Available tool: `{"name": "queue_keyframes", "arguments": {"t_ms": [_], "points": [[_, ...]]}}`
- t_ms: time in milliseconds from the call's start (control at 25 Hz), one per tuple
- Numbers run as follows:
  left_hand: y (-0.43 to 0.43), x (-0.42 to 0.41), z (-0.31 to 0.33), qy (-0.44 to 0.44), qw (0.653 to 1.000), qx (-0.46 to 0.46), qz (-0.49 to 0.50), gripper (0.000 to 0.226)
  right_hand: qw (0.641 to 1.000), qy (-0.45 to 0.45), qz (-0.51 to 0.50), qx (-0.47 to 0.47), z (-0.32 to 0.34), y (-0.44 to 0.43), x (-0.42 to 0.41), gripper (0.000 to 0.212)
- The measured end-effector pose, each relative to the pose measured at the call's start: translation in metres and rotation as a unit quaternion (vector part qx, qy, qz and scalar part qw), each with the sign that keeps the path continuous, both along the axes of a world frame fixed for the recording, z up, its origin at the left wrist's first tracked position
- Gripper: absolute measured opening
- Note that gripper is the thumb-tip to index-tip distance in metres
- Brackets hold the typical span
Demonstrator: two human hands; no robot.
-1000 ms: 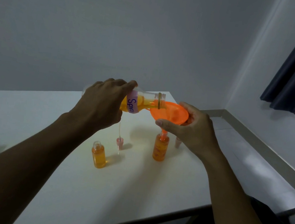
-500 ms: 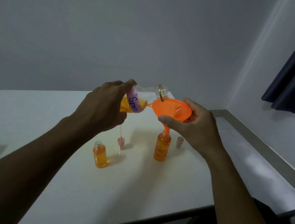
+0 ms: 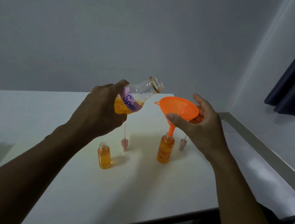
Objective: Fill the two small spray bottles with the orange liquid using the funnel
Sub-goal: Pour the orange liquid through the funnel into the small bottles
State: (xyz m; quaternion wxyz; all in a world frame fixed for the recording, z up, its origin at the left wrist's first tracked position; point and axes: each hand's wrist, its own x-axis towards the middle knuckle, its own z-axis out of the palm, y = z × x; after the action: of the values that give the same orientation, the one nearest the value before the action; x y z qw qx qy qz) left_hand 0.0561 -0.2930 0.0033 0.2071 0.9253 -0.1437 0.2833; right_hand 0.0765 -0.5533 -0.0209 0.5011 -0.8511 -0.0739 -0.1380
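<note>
Holding labelled bottle (image 3: 139, 95) in left hand (image 3: 99, 113), right hand (image 3: 204, 130) pinching funnel (image 3: 179, 107), spray bottle (image 3: 165, 149) mid-table

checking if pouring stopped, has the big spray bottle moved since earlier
Yes. The big bottle tipped back; its mouth rose up and left off the funnel in the small bottle.

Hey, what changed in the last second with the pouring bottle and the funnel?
The left hand tipped the Spray bottle back, lifting its mouth up off the funnel; pouring stopped. Unchanged: right hand holding the funnel in the right small bottle, left small bottle standing.
</note>
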Motion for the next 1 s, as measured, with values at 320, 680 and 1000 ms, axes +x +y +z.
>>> {"name": "queue_keyframes", "arguments": {"t_ms": [320,680,1000], "points": [[0.017,-0.014,0.001,0.011,0.998,-0.057,0.016,0.051,0.998,0.025,0.012,0.063,0.0,0.002,-0.002,0.11],[0.069,-0.03,-0.017,-0.007,0.978,-0.191,0.085,0.052,0.964,-0.055,0.065,0.252,0.033,0.064,-0.006,0.09],[0.181,-0.062,-0.059,-0.066,0.91,-0.319,0.258,0.06,0.931,0.136,0.216,0.261,0.003,0.261,0.041,0.064]]}}
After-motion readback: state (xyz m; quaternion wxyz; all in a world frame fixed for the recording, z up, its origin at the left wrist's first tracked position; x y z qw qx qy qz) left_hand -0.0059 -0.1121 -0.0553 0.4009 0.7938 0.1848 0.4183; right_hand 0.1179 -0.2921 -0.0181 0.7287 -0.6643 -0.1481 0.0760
